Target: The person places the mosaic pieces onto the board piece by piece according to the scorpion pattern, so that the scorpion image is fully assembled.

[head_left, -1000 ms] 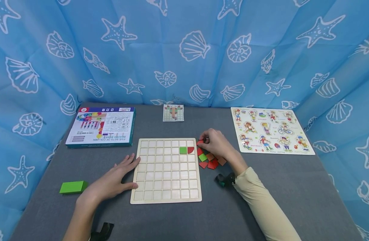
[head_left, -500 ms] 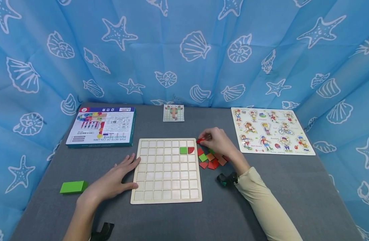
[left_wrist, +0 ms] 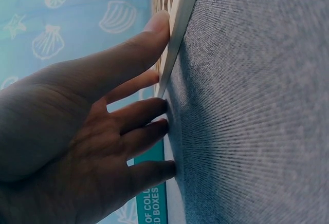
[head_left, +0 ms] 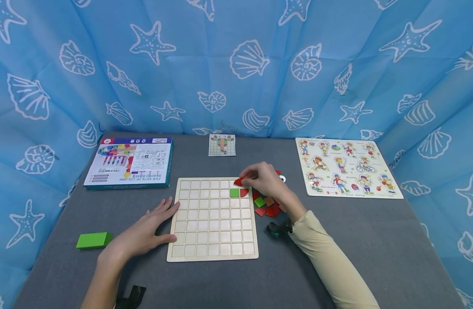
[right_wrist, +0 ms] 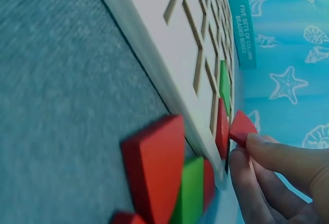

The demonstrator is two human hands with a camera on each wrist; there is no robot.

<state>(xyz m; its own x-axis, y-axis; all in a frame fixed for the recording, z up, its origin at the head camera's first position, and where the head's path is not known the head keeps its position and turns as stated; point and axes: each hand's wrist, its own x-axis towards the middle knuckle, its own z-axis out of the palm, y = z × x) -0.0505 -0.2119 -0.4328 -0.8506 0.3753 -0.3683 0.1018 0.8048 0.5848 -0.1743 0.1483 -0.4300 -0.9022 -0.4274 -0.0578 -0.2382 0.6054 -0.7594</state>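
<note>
A wooden grid board (head_left: 213, 223) lies flat on the grey table. One green square tile (head_left: 234, 192) and a red quarter-circle tile (head_left: 244, 192) sit side by side in its upper right cells. My right hand (head_left: 265, 180) pinches another red tile (right_wrist: 242, 127) with a curved edge between thumb and forefinger, over the board's top right corner. My left hand (head_left: 149, 229) rests at the board's left edge, fingers spread, with the thumb (left_wrist: 158, 23) touching the rim. Beside the board's right edge lies a pile of red, green and orange tiles (head_left: 269, 201), partly hidden by my right hand.
A small pattern card (head_left: 222, 145) lies behind the board. At the back left is a flat box (head_left: 130, 163), and on the right a picture puzzle board (head_left: 348, 168). A green block (head_left: 94, 240) lies left of my left forearm. A white ring-like piece (head_left: 283, 178) shows behind my right hand.
My right hand has lifted a red tile from the upper end of the pile and moved left with it over the board's top right corner. My left hand has stayed still.
</note>
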